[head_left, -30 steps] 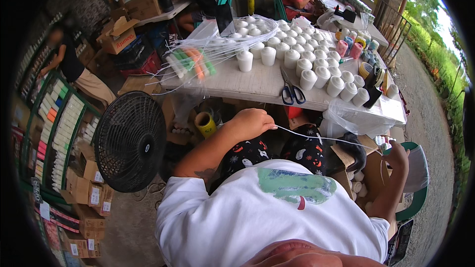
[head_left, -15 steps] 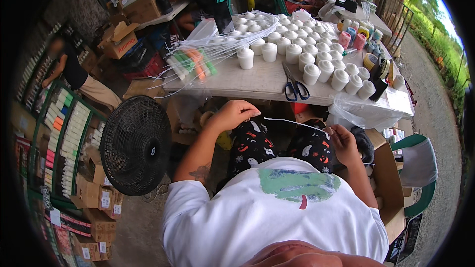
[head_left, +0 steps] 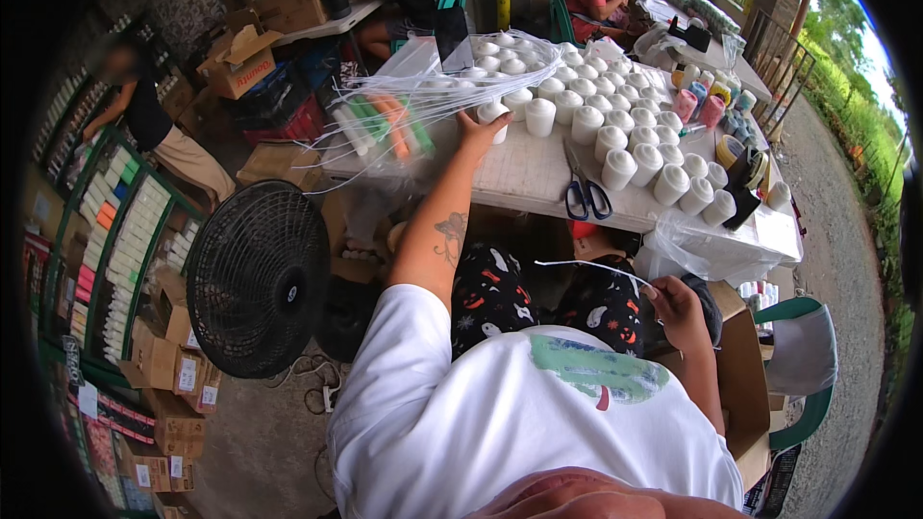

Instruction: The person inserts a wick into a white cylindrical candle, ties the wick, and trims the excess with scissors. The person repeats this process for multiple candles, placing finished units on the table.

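Note:
My left arm reaches forward to the table (head_left: 519,173), where my left hand (head_left: 477,132) is closed round the white thread cone (head_left: 492,111) nearest me in its row. The cone stands upright on the tabletop. Over my lap, my right hand (head_left: 677,306) pinches one end of a thin white strand (head_left: 596,266), whose other end points left in the air. A loose bundle of similar white strands (head_left: 385,96) lies just left of the gripped cone, over green and orange rolls (head_left: 390,125). Many more white cones (head_left: 619,168) stand in close rows to the right.
Blue-handled scissors (head_left: 586,194) lie at the table's front edge, beside the cones. A black fan (head_left: 260,279) stands at my left. Coloured spools (head_left: 710,111) and tape rolls sit at the table's right. An open carton (head_left: 745,356) is at my right. Other people sit beyond the table.
My left hand has gone from above my lap forward to the table and taken hold of a cone. My right hand still pinches the strand, now slightly lower.

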The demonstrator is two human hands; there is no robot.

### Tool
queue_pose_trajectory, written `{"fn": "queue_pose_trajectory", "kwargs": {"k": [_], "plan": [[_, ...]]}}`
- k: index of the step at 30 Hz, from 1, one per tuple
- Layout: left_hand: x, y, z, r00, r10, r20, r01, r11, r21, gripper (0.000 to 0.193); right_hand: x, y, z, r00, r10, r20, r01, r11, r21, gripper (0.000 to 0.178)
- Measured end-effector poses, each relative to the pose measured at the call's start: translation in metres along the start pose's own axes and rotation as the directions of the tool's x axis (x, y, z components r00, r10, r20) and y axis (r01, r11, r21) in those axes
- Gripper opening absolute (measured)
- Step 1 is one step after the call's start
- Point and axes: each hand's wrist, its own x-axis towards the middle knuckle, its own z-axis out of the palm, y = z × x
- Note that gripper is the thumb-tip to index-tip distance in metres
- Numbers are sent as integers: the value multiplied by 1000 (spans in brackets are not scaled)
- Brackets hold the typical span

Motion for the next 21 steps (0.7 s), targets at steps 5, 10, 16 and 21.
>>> {"fn": "queue_pose_trajectory", "kwargs": {"k": [5,10,16,21], "plan": [[2,34,-23,974,-220,45,216,972,90,121,-8,17,-11,997,72,-19,-68,982,176,13],[-4,62,-26,961,-219,171,202,973,112,134,-7,16,-2,999,29,-42,-23,991,130,16],[9,27,-19,996,-31,87,2,948,318,140,0,6,3,999,24,-30,-20,992,127,15],[15,31,-32,996,17,83,-45,939,341,134,-4,16,-14,996,73,-45,-67,991,120,15]]}}
